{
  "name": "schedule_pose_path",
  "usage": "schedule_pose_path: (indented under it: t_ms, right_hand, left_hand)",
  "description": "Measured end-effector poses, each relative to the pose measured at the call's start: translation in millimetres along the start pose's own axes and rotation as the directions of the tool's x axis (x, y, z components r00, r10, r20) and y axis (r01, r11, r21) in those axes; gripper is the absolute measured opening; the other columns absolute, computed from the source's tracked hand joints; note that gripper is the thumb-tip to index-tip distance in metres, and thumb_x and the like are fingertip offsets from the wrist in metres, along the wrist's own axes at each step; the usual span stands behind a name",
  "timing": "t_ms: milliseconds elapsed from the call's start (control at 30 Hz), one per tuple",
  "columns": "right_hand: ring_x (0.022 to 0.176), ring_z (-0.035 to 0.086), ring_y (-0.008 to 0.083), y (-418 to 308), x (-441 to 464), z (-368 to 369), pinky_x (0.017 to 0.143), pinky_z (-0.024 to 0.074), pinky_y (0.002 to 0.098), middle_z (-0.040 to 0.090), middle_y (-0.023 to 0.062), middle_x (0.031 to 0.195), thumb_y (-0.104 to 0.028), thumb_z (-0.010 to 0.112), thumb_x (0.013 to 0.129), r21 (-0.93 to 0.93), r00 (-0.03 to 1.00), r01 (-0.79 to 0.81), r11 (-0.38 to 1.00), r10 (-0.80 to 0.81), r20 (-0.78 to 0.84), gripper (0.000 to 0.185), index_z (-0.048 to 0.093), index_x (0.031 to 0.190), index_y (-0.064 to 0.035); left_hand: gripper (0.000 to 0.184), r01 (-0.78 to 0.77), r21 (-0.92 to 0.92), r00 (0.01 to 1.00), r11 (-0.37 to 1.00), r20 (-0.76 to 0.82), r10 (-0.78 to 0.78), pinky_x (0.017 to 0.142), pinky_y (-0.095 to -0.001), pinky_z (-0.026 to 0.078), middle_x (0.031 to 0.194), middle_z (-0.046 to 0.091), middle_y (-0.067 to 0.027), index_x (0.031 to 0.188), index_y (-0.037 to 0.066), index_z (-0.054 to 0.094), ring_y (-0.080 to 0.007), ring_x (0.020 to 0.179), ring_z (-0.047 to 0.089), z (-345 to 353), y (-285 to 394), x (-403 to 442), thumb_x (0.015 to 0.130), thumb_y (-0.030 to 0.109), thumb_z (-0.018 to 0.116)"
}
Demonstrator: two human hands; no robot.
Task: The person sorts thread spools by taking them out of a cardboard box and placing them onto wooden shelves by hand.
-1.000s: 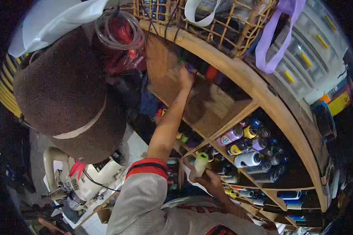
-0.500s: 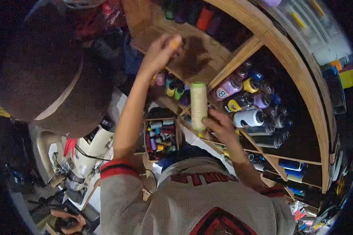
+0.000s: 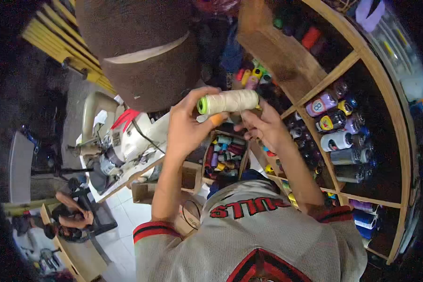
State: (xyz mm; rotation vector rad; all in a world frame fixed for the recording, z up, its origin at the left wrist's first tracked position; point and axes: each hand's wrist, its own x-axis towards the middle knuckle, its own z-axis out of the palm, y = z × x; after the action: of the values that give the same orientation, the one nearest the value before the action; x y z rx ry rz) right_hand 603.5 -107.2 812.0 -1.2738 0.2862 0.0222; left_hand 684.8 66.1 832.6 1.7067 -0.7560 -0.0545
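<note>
A spool of cream thread [image 3: 232, 101] with a lime-green end lies sideways in front of me, between my hands. My left hand [image 3: 188, 120] is closed round its green end, fingers behind and thumb below. Something orange covers part of that thumb; whether it is a bandage or a thimble I cannot tell. At the spool's other end is my right hand [image 3: 268, 126], its fingers bent and touching the end and underside. A small yellow bit shows beside those fingers. Below the spool, a box [image 3: 204, 162] holds many small spools of mixed colours.
A wooden shelf [image 3: 383, 89] with thread cones and bottle-like containers curves along the right. At left stands a white sewing machine [image 3: 136, 136] on a table. A large brown rounded form [image 3: 141, 80] fills the upper left. Another person's hands [image 3: 80, 218] are at lower left.
The spool has turned from upright to sideways. My left hand has come down from the upper shelf and taken its green end. The view has swung, showing more of the left side.
</note>
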Motion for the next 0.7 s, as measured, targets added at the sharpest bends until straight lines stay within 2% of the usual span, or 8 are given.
schedule_pose_path:
  t_ms: [100,133,267,333,500,633,667,700]
  right_hand:
    - [0.056,0.046,0.0064,14,3,2,0.042,0.0324,0.0181,0.052,0.0023,0.071,-0.018,0.049,0.093,0.043,0.971,-0.130,0.991,0.118,0.210,0.026,0.052,0.112,-0.0009]
    - [0.050,0.034,0.0041,10,-2,9,0.041,0.0263,0.0176,0.041,-0.0019,0.061,-0.016,0.047,0.093,0.028,0.972,-0.112,0.993,0.104,0.211,0.020,0.057,0.100,0.0000]
    - [0.048,0.032,0.0031,15,-11,11,0.042,0.0250,0.0174,0.038,-0.0046,0.060,-0.018,0.048,0.093,-0.024,0.952,-0.027,0.999,0.033,0.305,0.021,0.056,0.089,0.0002]
    - [0.048,0.033,0.0028,16,-19,10,0.042,0.0259,0.0180,0.039,-0.0052,0.058,-0.020,0.049,0.093,-0.055,0.933,-0.019,0.998,0.037,0.359,0.021,0.059,0.091,-0.0012]
    - [0.050,0.037,0.0025,15,-40,-5,0.044,0.0290,0.0187,0.047,-0.0059,0.061,-0.022,0.054,0.091,-0.173,0.879,0.104,0.979,-0.009,0.477,0.022,0.064,0.099,-0.0041]
    - [0.054,0.046,0.0024,7,-51,-28,0.048,0.0364,0.0194,0.056,-0.0035,0.065,-0.024,0.060,0.087,-0.264,0.808,0.101,0.959,0.076,0.585,0.022,0.065,0.102,-0.0078]
    - [0.056,0.050,0.0031,9,-53,-32,0.051,0.0402,0.0207,0.059,-0.0011,0.066,-0.024,0.064,0.084,-0.345,0.787,0.288,0.893,-0.015,0.617,0.024,0.066,0.103,-0.0100]
    - [0.057,0.052,0.0037,10,-55,-34,0.052,0.0412,0.0212,0.060,0.0000,0.067,-0.023,0.065,0.083,-0.354,0.747,0.308,0.883,0.006,0.665,0.024,0.065,0.104,-0.0104]
  left_hand:
    - [0.048,-0.015,-0.075,0.992,0.997,-0.128,0.005,0.087,-0.0296,0.045,0.110,0.059,-0.0127,0.112,-0.001,0.053,-0.0183,0.101,0.056,-6,-6,-18,0.069,0.000,0.074]
    - [0.048,0.000,-0.073,0.986,0.997,-0.163,-0.012,0.087,-0.0297,0.045,0.111,0.059,-0.0130,0.112,-0.001,0.052,-0.0185,0.101,0.056,-9,-3,-23,0.070,0.000,0.073]
    - [0.046,-0.019,-0.074,0.963,0.997,-0.270,-0.002,0.087,-0.0298,0.046,0.110,0.059,-0.0125,0.112,-0.001,0.052,-0.0183,0.101,0.056,-13,-7,-33,0.071,0.000,0.072]
    - [0.043,-0.037,-0.100,0.943,0.994,-0.332,0.002,0.081,-0.0281,0.048,0.103,0.061,-0.0096,0.109,0.000,0.056,-0.0145,0.094,0.058,-10,-8,-35,0.070,0.001,0.073]
    - [0.042,-0.001,-0.252,0.929,0.968,-0.360,-0.092,0.081,-0.0264,0.047,0.104,0.061,-0.0103,0.110,-0.001,0.054,-0.0147,0.093,0.057,-7,-2,-31,0.072,0.002,0.072]
    - [0.043,-0.002,-0.304,0.924,0.953,-0.365,-0.114,0.077,-0.0254,0.048,0.098,0.061,-0.0101,0.112,-0.003,0.052,-0.0146,0.089,0.059,-5,-5,-24,0.073,0.004,0.072]
    - [0.043,0.020,-0.302,0.921,0.953,-0.366,-0.135,0.075,-0.0249,0.048,0.097,0.061,-0.0101,0.112,-0.003,0.052,-0.0144,0.087,0.059,-3,-5,-22,0.074,0.004,0.072]
    - [0.043,0.040,-0.299,0.917,0.953,-0.368,-0.154,0.073,-0.0245,0.048,0.097,0.061,-0.0101,0.112,-0.003,0.052,-0.0142,0.084,0.060,-2,-6,-20,0.074,0.004,0.072]
